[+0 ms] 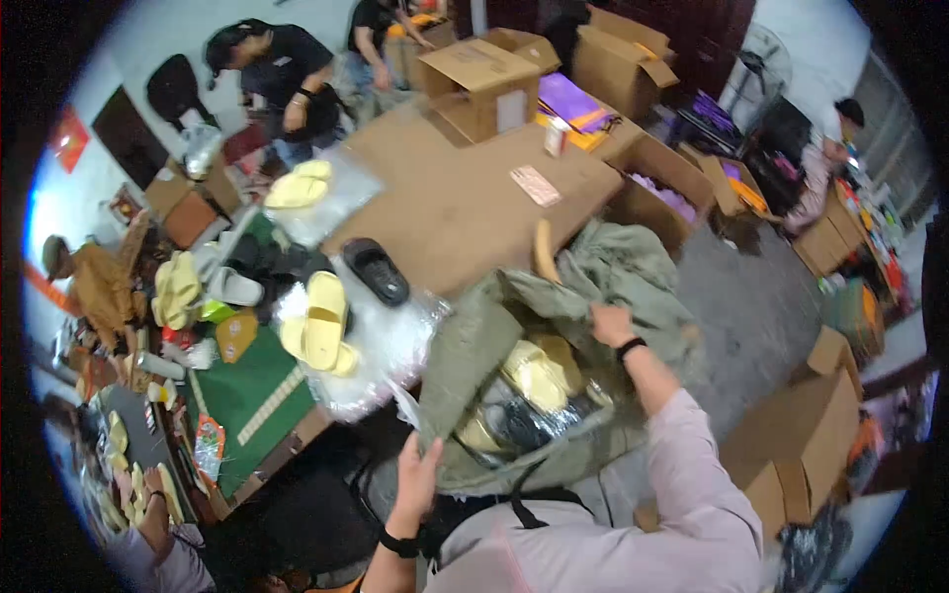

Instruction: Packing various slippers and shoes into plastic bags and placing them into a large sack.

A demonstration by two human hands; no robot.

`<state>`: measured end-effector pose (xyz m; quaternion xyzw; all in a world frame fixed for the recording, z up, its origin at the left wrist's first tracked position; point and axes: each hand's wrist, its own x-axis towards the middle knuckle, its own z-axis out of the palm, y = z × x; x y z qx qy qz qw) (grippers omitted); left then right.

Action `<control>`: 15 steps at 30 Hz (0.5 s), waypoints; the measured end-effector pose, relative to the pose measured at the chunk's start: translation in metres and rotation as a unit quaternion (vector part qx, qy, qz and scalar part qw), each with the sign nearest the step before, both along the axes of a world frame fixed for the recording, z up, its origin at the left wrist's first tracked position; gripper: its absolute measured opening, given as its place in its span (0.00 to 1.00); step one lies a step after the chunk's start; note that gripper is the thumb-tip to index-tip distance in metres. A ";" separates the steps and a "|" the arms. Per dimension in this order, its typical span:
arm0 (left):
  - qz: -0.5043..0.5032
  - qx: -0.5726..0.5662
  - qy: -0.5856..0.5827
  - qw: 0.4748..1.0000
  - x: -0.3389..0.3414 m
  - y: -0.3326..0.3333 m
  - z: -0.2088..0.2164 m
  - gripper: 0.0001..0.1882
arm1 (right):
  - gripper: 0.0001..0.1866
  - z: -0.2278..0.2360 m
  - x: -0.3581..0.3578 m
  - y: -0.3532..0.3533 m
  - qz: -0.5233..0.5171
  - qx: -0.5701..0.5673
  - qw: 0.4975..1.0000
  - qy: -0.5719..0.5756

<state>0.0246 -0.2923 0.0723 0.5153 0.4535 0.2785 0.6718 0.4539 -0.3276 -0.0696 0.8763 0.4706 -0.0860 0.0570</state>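
Observation:
A large olive-green fabric sack (465, 341) gapes open right in front of me. My right hand (613, 326) is closed on its far right rim. On the near left side, my left hand (417, 472) pinches the sack's edge, and a thin white strip (405, 403) sticks up just above the fingers. Inside the sack lie yellow slippers (544, 374) and dark slippers (509, 420), some under clear plastic. More yellow slippers (324, 321) and a black slipper (376, 272) rest on clear plastic bags (381, 341) left of the sack.
A brown table (425, 203) stands beyond the sack, bearing a cardboard box (484, 89), a can (556, 136) and purple packaging (573, 104). Open cartons (791, 435) stand at the right. Left is a green-topped table (262, 395). Several people work around the room.

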 end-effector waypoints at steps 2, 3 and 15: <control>-0.014 0.011 0.032 0.999 -0.007 0.003 0.001 0.14 | 0.06 0.019 0.030 0.014 -0.006 0.035 0.999 -0.018; -0.020 0.023 0.037 0.999 -0.004 0.003 0.005 0.14 | 0.07 0.030 0.049 0.023 0.003 0.084 0.995 -0.060; -0.166 -0.061 -0.024 0.984 -0.035 0.044 -0.037 0.22 | 0.17 0.061 -0.052 0.070 0.004 0.319 0.948 -0.019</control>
